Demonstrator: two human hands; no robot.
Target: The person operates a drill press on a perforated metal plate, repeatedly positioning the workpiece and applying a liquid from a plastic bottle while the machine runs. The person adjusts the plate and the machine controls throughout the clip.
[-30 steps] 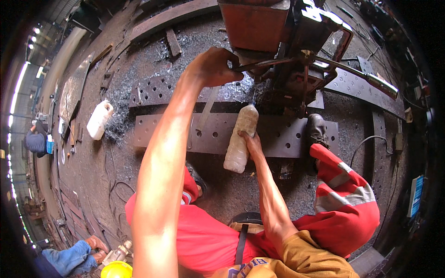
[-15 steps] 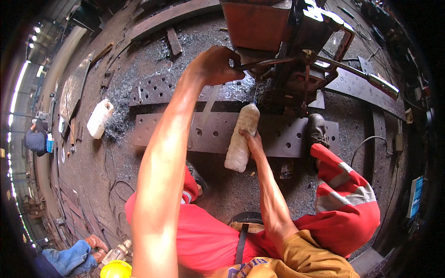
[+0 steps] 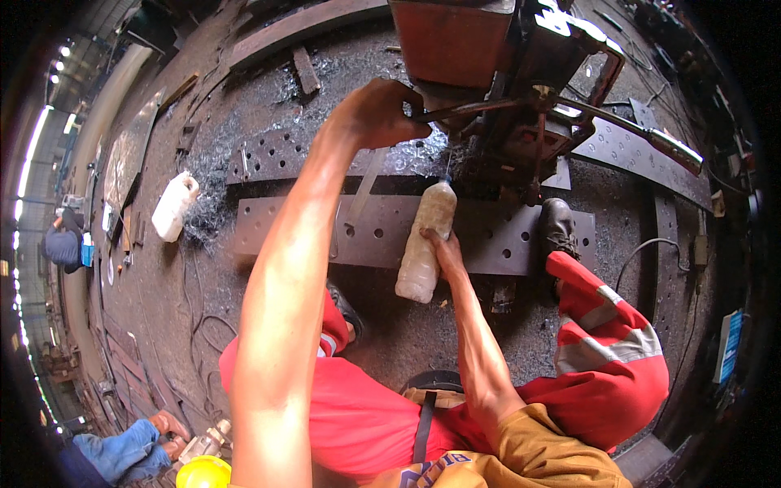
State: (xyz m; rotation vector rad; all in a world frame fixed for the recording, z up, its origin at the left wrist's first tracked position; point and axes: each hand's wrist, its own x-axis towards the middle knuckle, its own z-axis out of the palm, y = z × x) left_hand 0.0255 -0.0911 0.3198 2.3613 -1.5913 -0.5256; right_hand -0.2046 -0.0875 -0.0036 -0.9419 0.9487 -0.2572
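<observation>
My left hand (image 3: 377,114) is closed round the end of a lever handle (image 3: 468,108) on a red and dark drilling machine (image 3: 452,41). A cloudy plastic bottle (image 3: 428,232) is gripped in my right hand (image 3: 444,254), its nozzle tilted up toward the drill. From the nozzle a thin stream of liquid reaches the area beneath the machine. Below lies a perforated steel plate (image 3: 374,236), with another perforated plate (image 3: 281,156) just behind it. The drill's tip is hidden among metal shavings.
A white jerrycan (image 3: 174,206) stands on the left beside heaped metal shavings (image 3: 213,213). Cables (image 3: 195,301) trail over the floor. Two other people are at the left, one by a yellow helmet (image 3: 203,472). More perforated steel (image 3: 643,159) lies at the right.
Hardly anything differs. The lever and machine have shifted very slightly in view; both hands keep their holds, and the bottle stays almost in place.
</observation>
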